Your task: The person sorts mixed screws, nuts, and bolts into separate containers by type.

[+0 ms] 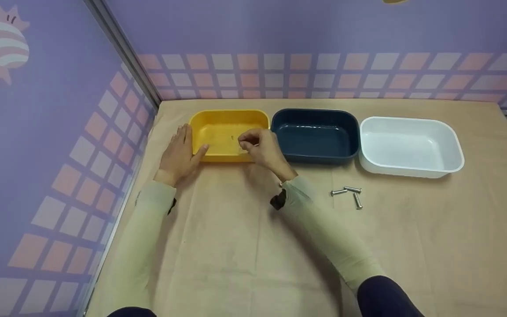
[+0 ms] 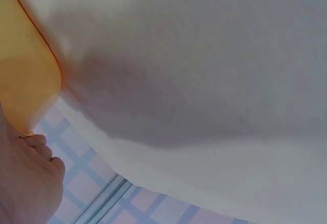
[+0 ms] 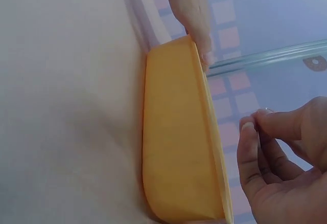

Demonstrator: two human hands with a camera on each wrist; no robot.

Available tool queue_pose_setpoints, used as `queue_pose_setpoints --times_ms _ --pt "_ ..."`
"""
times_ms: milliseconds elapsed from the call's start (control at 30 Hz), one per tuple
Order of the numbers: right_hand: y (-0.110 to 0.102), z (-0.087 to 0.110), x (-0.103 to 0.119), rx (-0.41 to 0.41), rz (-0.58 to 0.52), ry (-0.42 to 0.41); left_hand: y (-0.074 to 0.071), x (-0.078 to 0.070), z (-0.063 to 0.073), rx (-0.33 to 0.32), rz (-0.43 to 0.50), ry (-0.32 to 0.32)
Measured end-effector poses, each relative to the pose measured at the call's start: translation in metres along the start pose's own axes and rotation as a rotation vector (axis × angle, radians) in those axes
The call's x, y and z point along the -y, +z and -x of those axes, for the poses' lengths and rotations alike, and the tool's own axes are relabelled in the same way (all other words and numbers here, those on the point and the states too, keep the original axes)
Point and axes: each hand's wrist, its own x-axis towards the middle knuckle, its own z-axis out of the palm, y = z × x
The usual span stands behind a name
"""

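The left hand (image 1: 178, 154) lies at the left end of the yellow tray (image 1: 218, 132), its fingers straight along the outer wall and its thumb spread over the front-left corner of the rim. So the tray stands just to the right of this palm and touches it.

The right hand (image 1: 260, 145) hangs over the right part of the same tray, its fingers curled and the tips of thumb and index finger meeting. In the right wrist view these fingertips stand above the level of the rim, apart from the tray, and pinch a tiny glinting item (image 3: 267, 110) that is too small to identify. On the tray's floor, just left of the pinching fingertips in the head view, shows a small dark speck (image 1: 232, 138); what it is cannot be told.

Beside the yellow tray, to its right, stands a dark blue tray (image 1: 317, 138), and next to that a white tray (image 1: 405, 143), set slightly askew. In front of the dark blue tray, to the right of the right wrist, three silver bolts (image 1: 352, 189) lie on the beige cloth (image 1: 222, 246), two nearly end to end and the third pointing toward the person. Pale sleeves (image 1: 324, 233) cover both forearms.
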Motion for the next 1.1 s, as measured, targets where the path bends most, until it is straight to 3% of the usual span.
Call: queue_pose_setpoints --times_ms 567,800,1100 --pt "0.013 -0.041 -0.008 -0.061 0.082 0.092 0.0 0.001 0.0 0.019 -0.01 -0.014" --pt "0.023 -0.048 -0.012 -0.08 0.116 0.064 0.002 0.001 -0.001 -0.002 -0.004 -0.003" --pt "0.027 -0.052 -0.015 -0.088 0.132 0.097 0.001 0.001 -0.001 -0.005 0.006 0.001"
